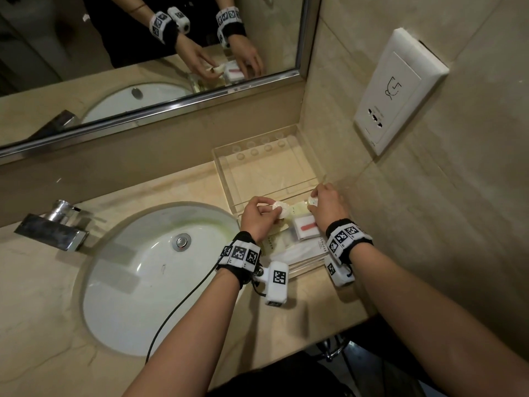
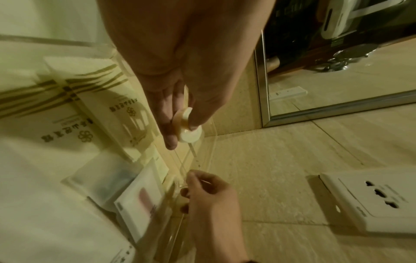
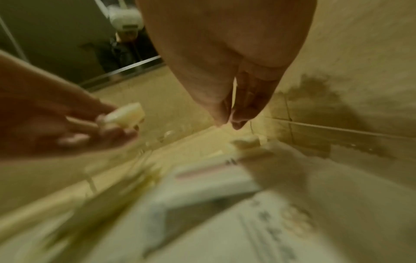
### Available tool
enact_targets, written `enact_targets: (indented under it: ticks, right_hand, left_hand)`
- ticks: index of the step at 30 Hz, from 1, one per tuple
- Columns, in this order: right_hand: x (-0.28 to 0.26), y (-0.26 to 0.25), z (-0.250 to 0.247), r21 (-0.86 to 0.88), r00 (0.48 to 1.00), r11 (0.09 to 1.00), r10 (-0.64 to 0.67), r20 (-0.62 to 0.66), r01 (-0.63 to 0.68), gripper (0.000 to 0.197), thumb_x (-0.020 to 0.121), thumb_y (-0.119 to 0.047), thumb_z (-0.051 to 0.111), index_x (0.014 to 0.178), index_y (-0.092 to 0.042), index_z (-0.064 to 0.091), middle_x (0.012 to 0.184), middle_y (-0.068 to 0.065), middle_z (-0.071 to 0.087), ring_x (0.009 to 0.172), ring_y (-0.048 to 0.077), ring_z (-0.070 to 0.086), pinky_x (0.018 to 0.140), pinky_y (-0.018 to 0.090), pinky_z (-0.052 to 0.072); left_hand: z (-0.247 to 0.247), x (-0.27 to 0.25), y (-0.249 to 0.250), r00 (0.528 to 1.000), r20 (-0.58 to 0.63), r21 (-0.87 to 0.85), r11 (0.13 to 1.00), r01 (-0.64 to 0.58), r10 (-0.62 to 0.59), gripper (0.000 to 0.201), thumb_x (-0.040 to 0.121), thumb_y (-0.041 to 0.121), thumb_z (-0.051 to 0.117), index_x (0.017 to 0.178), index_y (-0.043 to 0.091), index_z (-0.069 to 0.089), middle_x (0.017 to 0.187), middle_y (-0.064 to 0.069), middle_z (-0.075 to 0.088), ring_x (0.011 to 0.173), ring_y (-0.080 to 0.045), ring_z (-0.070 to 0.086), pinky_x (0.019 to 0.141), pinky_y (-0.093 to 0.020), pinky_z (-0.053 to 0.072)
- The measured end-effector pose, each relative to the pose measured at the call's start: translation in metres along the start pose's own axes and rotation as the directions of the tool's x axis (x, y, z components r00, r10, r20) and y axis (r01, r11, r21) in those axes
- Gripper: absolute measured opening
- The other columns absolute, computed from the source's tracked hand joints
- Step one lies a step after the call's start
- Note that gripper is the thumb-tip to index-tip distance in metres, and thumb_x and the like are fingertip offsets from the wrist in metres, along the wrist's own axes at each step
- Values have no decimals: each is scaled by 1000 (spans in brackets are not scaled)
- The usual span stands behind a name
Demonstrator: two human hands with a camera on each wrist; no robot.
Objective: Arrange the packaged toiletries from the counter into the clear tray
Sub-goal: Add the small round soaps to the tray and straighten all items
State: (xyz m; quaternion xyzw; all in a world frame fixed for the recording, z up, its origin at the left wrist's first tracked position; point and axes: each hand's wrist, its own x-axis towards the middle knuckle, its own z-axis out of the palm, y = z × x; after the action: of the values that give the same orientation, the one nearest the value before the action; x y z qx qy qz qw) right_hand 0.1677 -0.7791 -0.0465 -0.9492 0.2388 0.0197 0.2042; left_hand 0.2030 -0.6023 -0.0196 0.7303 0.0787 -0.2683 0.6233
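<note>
We observe the left hand [image 1: 257, 217], at center frame, pinching a round white packaged disc [image 1: 280, 209] between curled thumb and fingertips over the near end of the clear tray [image 1: 226, 173]. The right hand [image 1: 327, 204], just right of it, has fingers curled about a second small white disc [image 1: 313, 201] at the tray's right wall. Flat cream sachets [image 1: 274, 243] and a pink-striped packet [image 1: 306, 226] lie in the tray below both hands.

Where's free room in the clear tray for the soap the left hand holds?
Free: the far part of the clear tray toward the mirror, its floor bare. Crowded: the near part, where the sachets, the pink-striped packet and both hands sit. The left hand pinches the round soap.
</note>
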Motion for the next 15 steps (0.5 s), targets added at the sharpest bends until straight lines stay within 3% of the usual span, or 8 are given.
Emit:
enact_targets:
  ticks: [3,5,7,9,11,15]
  right_hand:
    - [3,-1,-2,231,997,973,39,-63,-24,7,94,-16,57,98,-14,63,99,4,65,89,24,64,80,41,55]
    - [1,-8,-6,540,992,834,126,18,-116,16,98,-20,51,94,-17,65,82,0,70,76,21,68,71,42,60]
    - [-4,-15,-12,718,978,665,115,176,-207,17,98,-26,54,97,-15,67,83,1,73,75,20,70,66,38,61]
    - [-7,-20,-18,760,963,609,28,267,-228,19,94,-27,63,103,-11,66,89,5,74,80,24,73,66,29,60]
    - [-10,-21,-24,788,953,566,-14,302,-241,20,89,-20,70,104,-8,64,89,9,73,78,23,73,70,27,60]
    - [-5,-13,-24,784,953,559,41,300,-270,22,87,-11,71,107,-4,65,89,9,71,72,17,70,60,22,60]
  left_hand:
    - [4,2,5,1000,24,-59,998,-19,20,25,88,1,62,112,5,60,97,-9,57,80,-30,71,77,-32,61]
    - [9,5,9,1000,11,-90,996,-10,11,24,87,-3,61,110,3,60,98,-10,54,84,-31,68,76,-31,61]
    - [15,9,13,1000,8,-157,988,13,-12,24,85,-5,63,108,1,60,92,-10,55,79,-26,66,73,-31,61]
    - [20,13,14,1000,-3,-198,980,23,-24,24,82,-4,68,104,1,60,83,-9,60,72,-22,65,73,-33,61]
    - [23,16,14,999,-23,-194,981,21,-26,27,80,1,73,104,0,61,76,-8,64,66,-20,64,72,-33,58]
    - [25,18,15,998,-43,-21,999,-36,35,24,79,5,73,101,5,64,85,-10,68,72,-25,67,68,-31,59]
